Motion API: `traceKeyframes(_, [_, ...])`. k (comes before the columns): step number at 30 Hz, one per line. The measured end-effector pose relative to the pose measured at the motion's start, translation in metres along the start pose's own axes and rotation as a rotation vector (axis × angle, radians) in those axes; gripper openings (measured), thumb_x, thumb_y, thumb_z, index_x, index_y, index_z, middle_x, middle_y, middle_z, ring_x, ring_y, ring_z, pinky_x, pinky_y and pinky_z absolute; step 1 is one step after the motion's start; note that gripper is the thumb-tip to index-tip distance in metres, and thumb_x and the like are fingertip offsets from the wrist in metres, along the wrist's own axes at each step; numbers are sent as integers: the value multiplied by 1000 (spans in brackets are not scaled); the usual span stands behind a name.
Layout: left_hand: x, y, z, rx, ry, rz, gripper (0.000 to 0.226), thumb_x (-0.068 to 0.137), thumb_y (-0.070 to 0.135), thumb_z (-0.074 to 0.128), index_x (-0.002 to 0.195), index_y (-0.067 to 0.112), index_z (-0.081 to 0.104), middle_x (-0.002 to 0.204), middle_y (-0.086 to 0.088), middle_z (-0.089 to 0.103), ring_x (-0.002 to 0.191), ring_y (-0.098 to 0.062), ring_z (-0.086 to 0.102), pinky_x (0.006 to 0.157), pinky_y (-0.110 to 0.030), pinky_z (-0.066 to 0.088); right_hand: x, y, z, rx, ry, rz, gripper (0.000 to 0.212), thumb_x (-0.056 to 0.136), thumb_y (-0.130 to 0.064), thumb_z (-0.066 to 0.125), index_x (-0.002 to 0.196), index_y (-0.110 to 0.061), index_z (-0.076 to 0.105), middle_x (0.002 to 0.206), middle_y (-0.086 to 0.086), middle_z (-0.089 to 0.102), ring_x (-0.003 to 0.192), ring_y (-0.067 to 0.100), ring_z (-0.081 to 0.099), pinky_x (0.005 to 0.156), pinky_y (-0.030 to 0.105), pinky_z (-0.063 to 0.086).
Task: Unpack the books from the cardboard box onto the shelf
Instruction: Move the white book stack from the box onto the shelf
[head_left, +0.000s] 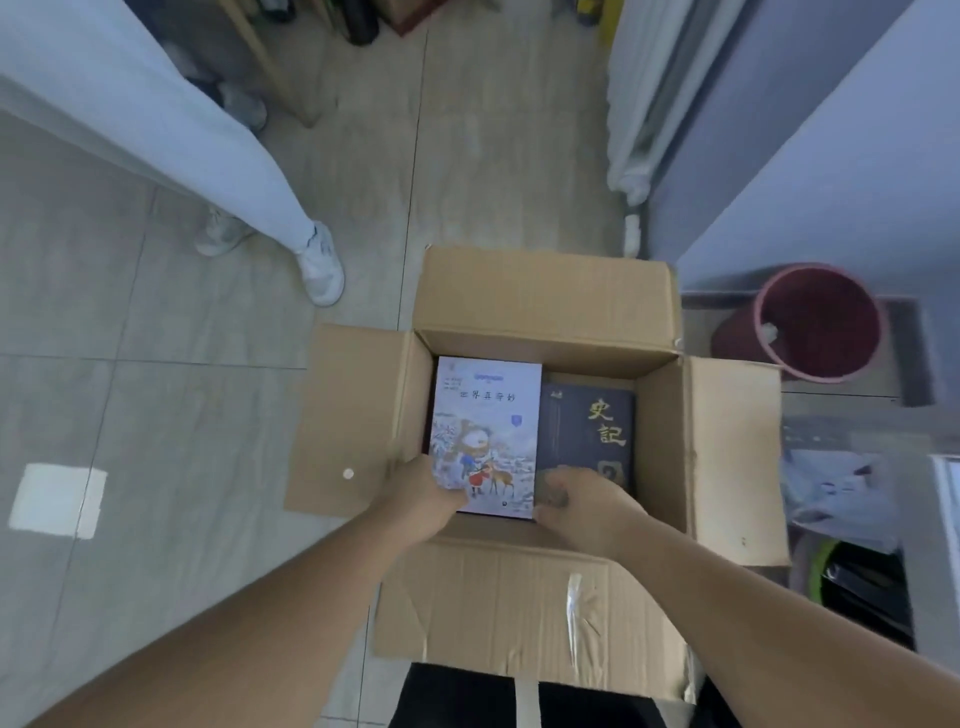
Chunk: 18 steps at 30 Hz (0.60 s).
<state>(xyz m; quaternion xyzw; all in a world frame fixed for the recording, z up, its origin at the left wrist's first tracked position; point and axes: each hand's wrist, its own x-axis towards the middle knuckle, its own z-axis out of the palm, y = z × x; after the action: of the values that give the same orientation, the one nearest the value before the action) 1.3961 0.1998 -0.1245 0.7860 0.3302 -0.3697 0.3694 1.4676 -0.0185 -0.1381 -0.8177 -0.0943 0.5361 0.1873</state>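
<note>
Inside the cardboard box (545, 312), the illustrated book (485, 415) is pinched by both hands (421, 493) (587, 506); a red bin (818, 319) stands beside it.

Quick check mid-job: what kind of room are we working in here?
Probably a room in a home: tiled floor, a white radiator by the wall, a red waste bin, and the cardboard box open on the floor.

Grey tiled floor (171, 332), white ribbed radiator (641, 98) against pale blue wall (779, 130), round dark-red plastic bin (821, 322) right; dim light.
</note>
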Motion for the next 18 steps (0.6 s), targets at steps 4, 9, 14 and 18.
traceKeyframes(4, [49,-8,13,-61,-53,-91,40,92,35,74,115,19,45,108,-1,60,78,-12,57,65,-27,44,58,5,15,-62,-16,42,68,98,-46,65,160,-28,41,169,2,36,147,27,47,113,37,45])
traceKeyframes(9, [93,-23,45,-213,-44,-221,67,85,25,81,141,7,49,134,-13,58,110,-28,64,84,-32,49,100,14,37,-138,-20,31,77,99,-45,64,165,-42,23,179,-9,-4,161,22,23,118,39,42])
traceKeyframes(14, [111,-25,72,-161,176,-289,83,79,26,83,143,1,37,145,-17,46,130,-33,54,100,-38,49,110,30,55,-180,-27,16,80,101,-44,58,167,-41,12,177,-9,-21,165,14,-5,126,42,30])
traceKeyframes(18, [130,-31,57,-380,67,-395,30,81,20,82,99,8,61,93,-8,68,73,-19,62,61,-27,43,110,34,56,-210,-51,24,82,103,-42,54,168,-38,5,175,-10,-26,164,10,-12,127,43,29])
